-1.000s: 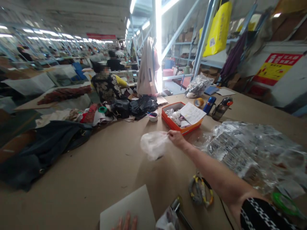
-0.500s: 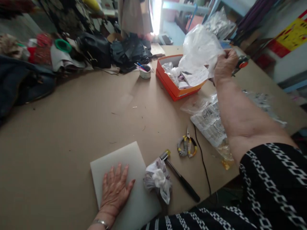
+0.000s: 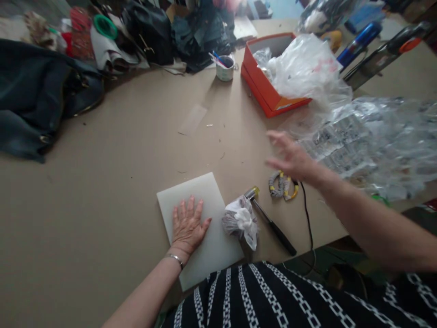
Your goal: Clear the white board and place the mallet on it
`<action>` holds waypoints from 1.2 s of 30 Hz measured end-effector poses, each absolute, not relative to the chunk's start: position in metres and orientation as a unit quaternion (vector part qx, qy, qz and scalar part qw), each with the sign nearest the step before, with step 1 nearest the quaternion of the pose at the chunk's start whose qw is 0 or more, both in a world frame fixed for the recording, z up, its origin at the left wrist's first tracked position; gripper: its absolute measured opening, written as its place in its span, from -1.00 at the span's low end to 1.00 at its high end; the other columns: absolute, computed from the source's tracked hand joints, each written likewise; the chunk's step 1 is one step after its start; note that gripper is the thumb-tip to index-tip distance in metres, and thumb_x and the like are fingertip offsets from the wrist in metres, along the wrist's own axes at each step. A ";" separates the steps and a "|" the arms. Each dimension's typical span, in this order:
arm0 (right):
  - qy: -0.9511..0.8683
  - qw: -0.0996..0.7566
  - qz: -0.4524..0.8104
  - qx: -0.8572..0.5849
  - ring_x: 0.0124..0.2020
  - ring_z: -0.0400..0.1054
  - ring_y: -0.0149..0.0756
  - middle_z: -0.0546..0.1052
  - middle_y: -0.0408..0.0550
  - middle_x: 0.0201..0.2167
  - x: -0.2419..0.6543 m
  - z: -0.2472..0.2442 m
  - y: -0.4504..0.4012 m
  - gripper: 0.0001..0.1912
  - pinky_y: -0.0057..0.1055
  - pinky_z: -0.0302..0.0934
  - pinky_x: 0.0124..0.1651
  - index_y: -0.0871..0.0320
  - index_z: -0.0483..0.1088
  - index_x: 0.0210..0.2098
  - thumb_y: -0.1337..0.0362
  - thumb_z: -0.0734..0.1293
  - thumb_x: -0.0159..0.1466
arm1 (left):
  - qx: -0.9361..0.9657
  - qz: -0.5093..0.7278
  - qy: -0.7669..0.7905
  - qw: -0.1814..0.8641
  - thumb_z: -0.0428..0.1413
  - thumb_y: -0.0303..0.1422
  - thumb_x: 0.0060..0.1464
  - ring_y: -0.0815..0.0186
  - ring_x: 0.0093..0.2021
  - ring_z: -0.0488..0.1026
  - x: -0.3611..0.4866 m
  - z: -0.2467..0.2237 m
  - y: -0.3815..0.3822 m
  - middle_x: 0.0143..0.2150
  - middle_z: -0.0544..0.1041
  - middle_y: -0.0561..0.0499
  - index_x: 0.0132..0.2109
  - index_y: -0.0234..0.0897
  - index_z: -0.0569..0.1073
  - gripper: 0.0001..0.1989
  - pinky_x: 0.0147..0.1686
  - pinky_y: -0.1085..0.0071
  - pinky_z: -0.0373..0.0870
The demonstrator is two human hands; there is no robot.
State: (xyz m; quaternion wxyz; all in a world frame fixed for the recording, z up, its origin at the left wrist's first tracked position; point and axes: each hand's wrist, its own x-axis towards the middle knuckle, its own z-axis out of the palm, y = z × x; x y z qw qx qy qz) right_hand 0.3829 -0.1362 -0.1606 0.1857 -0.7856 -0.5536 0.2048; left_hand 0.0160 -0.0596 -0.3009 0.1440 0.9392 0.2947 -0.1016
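Note:
My left hand (image 3: 187, 225) lies flat, fingers spread, on a white cutting board (image 3: 205, 255) near the table's front edge. Against the board's right side sits a small knotted plastic bag (image 3: 241, 221); what is in it cannot be made out. A hammer (image 3: 273, 224) with a yellow tip and black handle lies beside that bag. My right hand (image 3: 290, 155), slightly blurred, hovers with fingers apart and nothing in them. Below it are scissors with wrapped handles (image 3: 283, 186), their blades hidden by the hand. A crumpled clear plastic bag (image 3: 307, 68) rests over the orange box (image 3: 257, 86).
Clear plastic packets (image 3: 368, 141) cover the table's right side. Behind them lie a blue cylinder-like tool (image 3: 360, 43) and a dark tool with an orange part (image 3: 389, 54). A pen cup (image 3: 224, 69) stands left of the box. Dark bags (image 3: 34, 95) fill the left and back edges.
My right hand has let go of the clear plastic bag, which now lies on the orange box, and has come back toward the scissors. My left hand stays on the board. The view has shifted.

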 end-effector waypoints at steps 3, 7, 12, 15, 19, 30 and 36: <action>-0.579 0.125 0.350 -0.725 0.21 0.12 0.04 0.15 0.25 0.23 0.263 -0.180 -0.184 0.02 -0.15 0.19 0.21 0.27 0.02 0.29 0.11 0.52 -0.02 | 0.942 -0.097 0.289 0.140 0.03 -0.11 0.15 -0.19 0.31 -0.05 0.018 -0.302 -0.060 0.35 0.05 -0.23 0.26 -0.33 0.28 -0.40 0.24 -0.13 -0.12; -0.567 0.117 0.307 -0.755 0.27 -0.08 0.15 0.08 0.15 0.27 0.194 -0.227 -0.224 -0.24 0.10 -0.01 0.26 0.12 0.15 0.23 0.38 0.39 0.06 | 0.949 -0.064 0.284 0.123 0.01 -0.10 0.16 -0.18 0.30 -0.01 0.016 -0.303 -0.061 0.34 0.07 -0.22 0.25 -0.32 0.29 -0.41 0.24 -0.10 -0.12; -0.451 0.301 0.336 -0.770 -0.09 0.29 -0.22 0.38 0.00 -0.16 0.220 -0.258 -0.216 -0.43 -0.32 0.26 -0.04 0.13 0.36 -0.10 0.53 0.15 -0.12 | 0.963 0.072 0.253 0.064 0.03 -0.20 0.10 -0.08 0.28 0.03 0.006 -0.322 -0.061 0.29 0.20 -0.19 0.18 -0.31 0.39 -0.48 0.25 0.00 -0.16; -0.419 0.345 0.321 -0.776 -0.30 0.32 -0.32 0.41 -0.09 -0.35 0.256 -0.244 -0.185 -0.57 -0.46 0.22 -0.27 0.16 0.39 -0.26 0.46 0.13 -0.12 | 0.958 0.142 0.246 0.025 0.03 -0.26 0.06 -0.07 0.24 0.07 0.008 -0.342 -0.057 0.23 0.27 -0.19 0.13 -0.31 0.44 -0.51 0.24 0.01 -0.16; -0.424 0.343 0.220 -0.809 -0.41 0.31 -0.38 0.45 -0.12 -0.35 0.321 -0.212 -0.126 -0.60 -0.49 0.21 -0.34 0.17 0.39 -0.19 0.38 0.15 -0.01 | 0.957 0.160 0.241 0.010 0.02 -0.24 0.05 -0.08 0.22 0.10 0.007 -0.349 -0.053 0.21 0.31 -0.19 0.10 -0.29 0.46 -0.52 0.21 -0.01 -0.12; -0.386 0.271 0.069 -0.879 0.16 0.12 0.16 0.28 0.38 0.09 0.452 -0.249 -0.097 -0.27 0.07 0.01 0.23 0.42 0.29 0.05 0.07 0.27 -0.03 | 0.955 0.066 0.276 0.092 0.07 -0.22 0.05 -0.09 0.28 0.07 0.005 -0.348 -0.060 0.33 0.14 -0.12 0.26 -0.17 0.27 -0.39 0.22 -0.02 -0.08; -0.565 0.220 0.142 -0.782 0.12 0.27 -0.05 0.33 0.16 0.12 0.335 -0.270 -0.179 -0.41 -0.06 0.28 0.11 0.18 0.13 0.20 0.00 0.18 0.28 | 0.868 -0.079 0.346 0.346 0.01 -0.02 0.13 -0.09 0.37 -0.18 0.023 -0.304 -0.067 0.38 -0.04 -0.12 0.30 -0.19 0.19 -0.34 0.31 -0.11 -0.23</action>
